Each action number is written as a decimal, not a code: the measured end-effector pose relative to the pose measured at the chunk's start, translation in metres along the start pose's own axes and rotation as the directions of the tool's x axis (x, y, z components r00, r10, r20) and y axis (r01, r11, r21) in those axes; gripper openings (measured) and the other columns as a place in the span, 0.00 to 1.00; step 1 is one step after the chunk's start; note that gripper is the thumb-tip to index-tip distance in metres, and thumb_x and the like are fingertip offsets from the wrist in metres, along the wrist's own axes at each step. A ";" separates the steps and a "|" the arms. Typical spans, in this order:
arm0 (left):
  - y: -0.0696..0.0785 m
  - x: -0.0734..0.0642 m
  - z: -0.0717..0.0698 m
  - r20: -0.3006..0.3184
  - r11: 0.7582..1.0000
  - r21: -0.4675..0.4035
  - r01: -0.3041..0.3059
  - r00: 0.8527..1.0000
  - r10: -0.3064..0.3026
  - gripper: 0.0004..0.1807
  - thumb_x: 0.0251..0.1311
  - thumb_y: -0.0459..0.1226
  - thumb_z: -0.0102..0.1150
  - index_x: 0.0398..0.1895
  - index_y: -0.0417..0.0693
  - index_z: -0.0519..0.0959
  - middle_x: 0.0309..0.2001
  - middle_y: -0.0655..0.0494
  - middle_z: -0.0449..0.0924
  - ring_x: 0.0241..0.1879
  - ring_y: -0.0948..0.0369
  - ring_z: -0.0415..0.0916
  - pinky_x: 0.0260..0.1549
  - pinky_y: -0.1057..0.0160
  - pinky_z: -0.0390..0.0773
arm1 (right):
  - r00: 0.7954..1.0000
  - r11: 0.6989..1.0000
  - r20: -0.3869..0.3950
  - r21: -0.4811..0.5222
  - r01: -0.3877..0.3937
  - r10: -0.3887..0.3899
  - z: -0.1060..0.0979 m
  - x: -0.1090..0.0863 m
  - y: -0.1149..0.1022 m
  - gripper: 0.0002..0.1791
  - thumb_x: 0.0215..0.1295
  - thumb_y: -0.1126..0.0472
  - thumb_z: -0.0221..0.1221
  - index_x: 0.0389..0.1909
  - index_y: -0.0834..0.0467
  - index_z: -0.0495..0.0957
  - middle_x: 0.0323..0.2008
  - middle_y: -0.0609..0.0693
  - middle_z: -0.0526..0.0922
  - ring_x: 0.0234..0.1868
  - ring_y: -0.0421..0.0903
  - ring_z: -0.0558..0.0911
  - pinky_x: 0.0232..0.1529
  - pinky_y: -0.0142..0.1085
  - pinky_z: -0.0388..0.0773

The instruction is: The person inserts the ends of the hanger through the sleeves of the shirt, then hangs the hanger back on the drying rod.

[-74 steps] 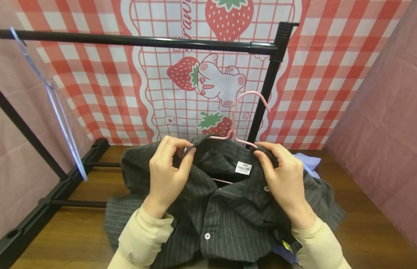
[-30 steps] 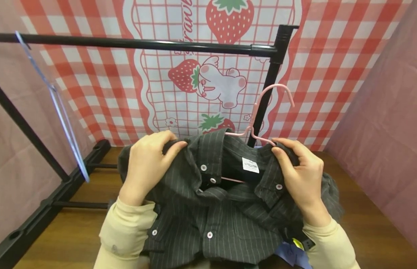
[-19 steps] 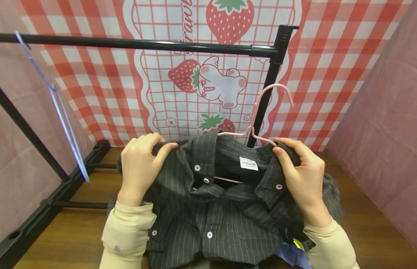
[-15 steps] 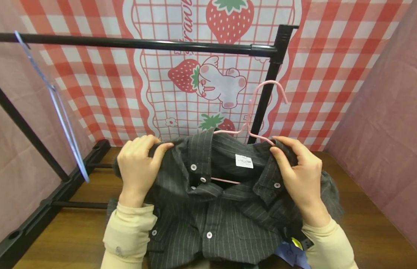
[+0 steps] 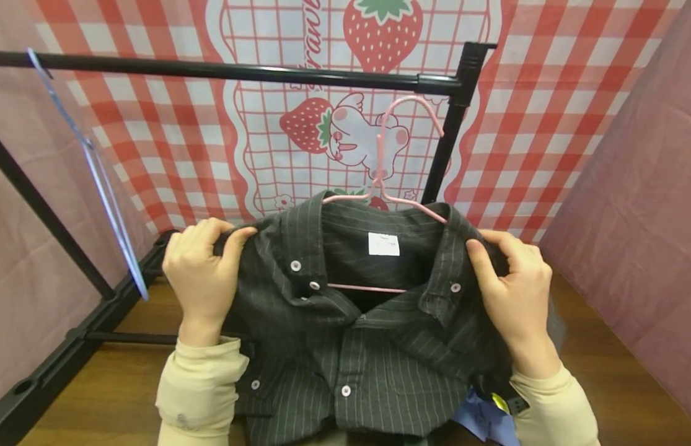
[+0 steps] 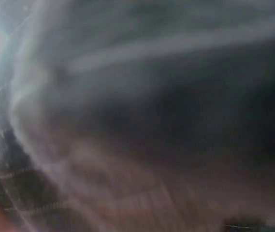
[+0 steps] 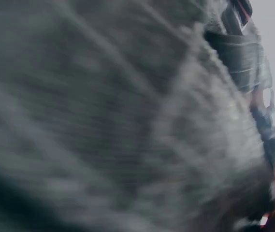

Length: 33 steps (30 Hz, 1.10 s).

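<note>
Dark grey pinstriped button-up shirt point(image 5: 373, 353) is on a thin pink hanger point(image 5: 380, 160) in front of the black metal clothes rack point(image 5: 256, 71), brown wooden tabletop point(image 5: 127, 384) below; we're pinching one shoulder in our left hand point(image 5: 202, 275), the other in our right hand point(image 5: 515, 285).

The head view looks forward and down from above, far enough back to see the left hand point(image 5: 200, 282), the right hand point(image 5: 518, 288), the shirt point(image 5: 401, 375) and the rack point(image 5: 233, 69). Both wrist views face the shirt from very close, so it looks big and blurry. All three views share it.
</note>
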<state>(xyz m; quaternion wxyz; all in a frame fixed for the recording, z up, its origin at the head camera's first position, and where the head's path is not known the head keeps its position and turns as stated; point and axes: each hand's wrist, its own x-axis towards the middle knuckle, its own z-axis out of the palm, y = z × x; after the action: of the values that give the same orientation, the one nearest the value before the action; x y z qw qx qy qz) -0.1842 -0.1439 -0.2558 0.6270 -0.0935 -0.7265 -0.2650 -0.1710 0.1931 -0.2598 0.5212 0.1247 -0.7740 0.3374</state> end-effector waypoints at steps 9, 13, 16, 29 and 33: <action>0.006 0.007 -0.016 -0.088 0.992 -0.009 0.123 0.988 -0.124 0.26 0.47 0.54 0.60 0.21 0.37 0.79 0.20 0.43 0.76 0.22 0.48 0.65 0.35 0.50 0.58 | 0.990 0.990 -0.063 0.071 -0.125 0.130 -0.002 0.001 0.007 0.10 0.49 0.60 0.66 0.32 0.60 0.83 0.28 0.24 0.75 0.29 0.25 0.73 0.32 0.20 0.63; 0.007 0.009 -0.024 -0.157 0.983 -0.013 0.184 0.970 -0.184 0.26 0.44 0.54 0.63 0.22 0.36 0.80 0.21 0.42 0.77 0.25 0.47 0.65 0.42 0.61 0.56 | 0.979 0.979 -0.056 0.054 -0.194 0.197 -0.004 0.001 0.009 0.11 0.48 0.58 0.68 0.32 0.60 0.82 0.26 0.24 0.74 0.28 0.27 0.72 0.31 0.20 0.63; 0.009 0.010 -0.030 -0.188 0.979 -0.009 0.204 0.961 -0.202 0.25 0.42 0.53 0.65 0.22 0.35 0.80 0.21 0.41 0.76 0.27 0.46 0.65 0.46 0.67 0.52 | 0.970 0.969 -0.034 0.063 -0.240 0.242 -0.004 0.000 0.010 0.12 0.48 0.57 0.68 0.32 0.59 0.82 0.26 0.25 0.74 0.28 0.29 0.72 0.31 0.21 0.64; 0.013 0.017 -0.059 -0.279 0.959 0.028 0.283 0.923 -0.265 0.25 0.39 0.50 0.69 0.20 0.32 0.80 0.21 0.37 0.76 0.25 0.62 0.64 0.48 0.67 0.52 | 0.875 0.812 0.161 0.326 -0.485 0.457 -0.006 -0.005 0.005 0.08 0.53 0.64 0.63 0.35 0.55 0.77 0.23 0.39 0.80 0.20 0.33 0.75 0.21 0.24 0.71; 0.007 0.020 -0.067 -0.298 0.948 0.076 0.311 0.914 -0.276 0.25 0.39 0.49 0.70 0.20 0.32 0.80 0.23 0.37 0.77 0.28 0.79 0.58 0.48 0.68 0.53 | 0.839 0.758 0.278 0.360 -0.543 0.469 -0.005 -0.008 -0.002 0.11 0.57 0.64 0.60 0.41 0.55 0.74 0.28 0.42 0.81 0.23 0.36 0.78 0.23 0.26 0.74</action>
<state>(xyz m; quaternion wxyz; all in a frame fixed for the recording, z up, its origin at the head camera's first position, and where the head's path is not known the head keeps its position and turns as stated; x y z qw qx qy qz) -0.1268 -0.1754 -0.2295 0.6824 0.0940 -0.6495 -0.3220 -0.1631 0.1939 -0.2652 0.3018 0.0492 -0.7277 0.6140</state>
